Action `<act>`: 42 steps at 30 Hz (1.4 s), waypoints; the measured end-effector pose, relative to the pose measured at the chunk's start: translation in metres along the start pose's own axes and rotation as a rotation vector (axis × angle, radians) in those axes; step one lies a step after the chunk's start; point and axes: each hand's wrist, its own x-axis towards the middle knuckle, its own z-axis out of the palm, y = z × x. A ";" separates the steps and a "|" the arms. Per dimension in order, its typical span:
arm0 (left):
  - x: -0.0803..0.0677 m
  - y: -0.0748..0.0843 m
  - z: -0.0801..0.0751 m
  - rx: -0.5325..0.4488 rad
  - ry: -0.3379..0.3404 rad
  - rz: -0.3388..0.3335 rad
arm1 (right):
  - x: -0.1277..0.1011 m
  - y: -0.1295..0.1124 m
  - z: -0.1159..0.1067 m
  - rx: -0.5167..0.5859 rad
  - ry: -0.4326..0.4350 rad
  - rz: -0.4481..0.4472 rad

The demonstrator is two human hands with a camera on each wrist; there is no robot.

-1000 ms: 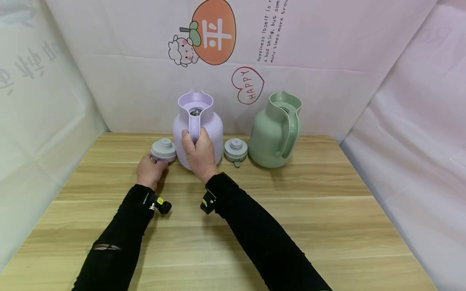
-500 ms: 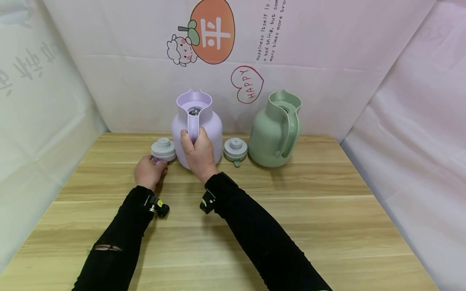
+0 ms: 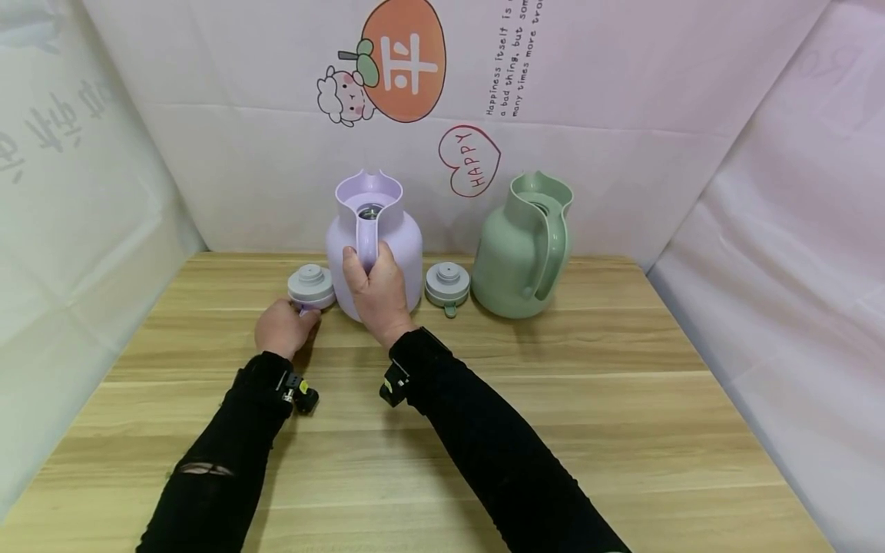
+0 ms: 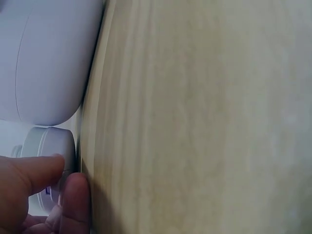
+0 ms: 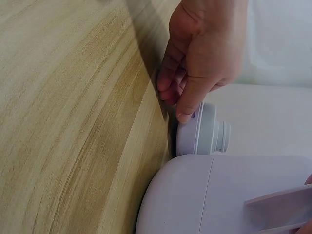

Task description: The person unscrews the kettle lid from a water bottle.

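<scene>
A lilac jug stands open-topped at the back of the wooden table. My right hand grips its handle from the front. A grey lid with a lilac tab sits on the table just left of the jug. My left hand pinches that tab at the lid's near edge, thumb and fingertips against it. A green jug stands to the right, with its own grey lid between the two jugs.
White sheeting walls close in the table at the back and both sides. A cartoon poster hangs behind the jugs. Bare wood stretches from my forearms to the near edge and to the right.
My left hand has crept slightly back and closed on the lid's tab. The right hand and lilac jug have shifted a little to the left.
</scene>
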 end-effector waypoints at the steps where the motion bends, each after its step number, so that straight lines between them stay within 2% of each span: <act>1: 0.000 0.000 0.000 0.007 -0.012 -0.002 | 0.000 0.000 0.000 0.000 -0.001 0.000; 6: 0.001 0.001 -0.003 0.025 -0.057 -0.012 | 0.000 0.000 0.000 0.005 -0.006 0.003; 14: 0.000 0.004 -0.005 0.013 -0.093 -0.025 | 0.001 -0.001 -0.001 -0.005 -0.001 0.001; 36: -0.002 0.004 -0.006 0.053 -0.125 -0.002 | -0.001 -0.003 -0.002 0.019 -0.018 0.017; 42: -0.003 0.004 -0.005 0.036 -0.128 0.020 | -0.001 -0.002 -0.003 0.023 -0.014 0.010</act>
